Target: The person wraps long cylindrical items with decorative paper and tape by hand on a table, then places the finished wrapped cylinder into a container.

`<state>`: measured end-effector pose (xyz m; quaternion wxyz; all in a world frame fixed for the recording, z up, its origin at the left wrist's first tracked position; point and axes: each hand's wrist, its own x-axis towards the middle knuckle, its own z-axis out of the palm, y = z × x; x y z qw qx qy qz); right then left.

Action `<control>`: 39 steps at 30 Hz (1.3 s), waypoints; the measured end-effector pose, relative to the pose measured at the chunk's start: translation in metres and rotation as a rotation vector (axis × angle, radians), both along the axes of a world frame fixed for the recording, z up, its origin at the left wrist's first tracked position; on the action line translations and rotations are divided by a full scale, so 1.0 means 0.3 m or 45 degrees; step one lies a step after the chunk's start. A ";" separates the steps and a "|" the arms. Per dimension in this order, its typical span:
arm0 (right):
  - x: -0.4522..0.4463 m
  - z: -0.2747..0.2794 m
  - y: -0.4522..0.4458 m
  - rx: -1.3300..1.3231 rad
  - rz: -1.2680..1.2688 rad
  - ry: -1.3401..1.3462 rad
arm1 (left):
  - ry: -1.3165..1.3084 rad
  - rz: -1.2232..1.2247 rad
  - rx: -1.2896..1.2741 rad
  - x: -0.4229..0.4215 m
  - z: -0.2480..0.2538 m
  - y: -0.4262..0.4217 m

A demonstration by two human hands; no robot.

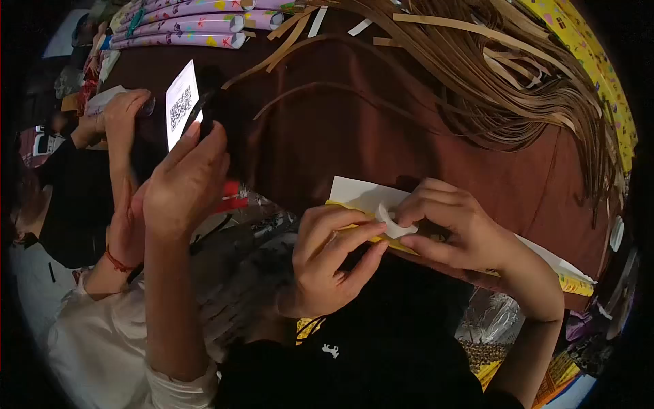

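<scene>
In front of my chest, a small roll of whitish tape (394,225) is pinched between both hands. My left hand (327,262) comes from the left, thumb and fingertips closed at the roll's near left edge. My right hand (455,221) curls over the roll from the right, thumb below and fingers above. Right behind and under the hands lies a folded sheet, white with a yellow edge (357,193), at the table's near edge. Its middle is partly hidden by my hands. Whether a piece of tape is pulled loose is too small to tell.
Long brown strips (470,65) lie heaped at the back right of the dark red table (327,143). Rolled pink patterned tubes (187,27) are at the back left. On my left, another person's hand (187,184) holds up a phone (180,105) showing a QR code.
</scene>
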<state>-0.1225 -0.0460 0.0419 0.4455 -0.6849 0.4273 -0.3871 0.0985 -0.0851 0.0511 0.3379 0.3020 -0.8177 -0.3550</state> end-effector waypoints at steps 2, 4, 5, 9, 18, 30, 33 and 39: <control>0.002 0.002 -0.001 -0.022 0.000 0.006 | 0.018 0.063 0.026 -0.009 0.001 0.003; 0.005 0.000 0.003 -0.063 -0.013 0.038 | 0.029 0.063 0.043 -0.009 0.007 -0.002; 0.008 -0.004 0.006 -0.062 -0.015 0.036 | 0.028 0.053 0.056 -0.006 0.010 -0.004; 0.008 -0.003 0.012 -0.108 -0.041 0.064 | 0.021 -0.044 0.127 0.033 0.027 -0.030; -0.006 0.003 0.019 -0.241 -0.125 0.279 | -0.099 0.187 0.378 0.057 0.003 -0.097; 0.015 0.010 0.028 -0.605 -0.290 0.776 | -0.215 0.315 0.624 0.035 -0.025 -0.150; 0.027 0.014 0.030 -0.610 -0.319 0.859 | -0.307 0.291 0.509 0.039 -0.022 -0.171; 0.030 0.018 0.030 -0.572 -0.346 0.927 | -0.349 0.308 0.319 0.017 -0.030 -0.165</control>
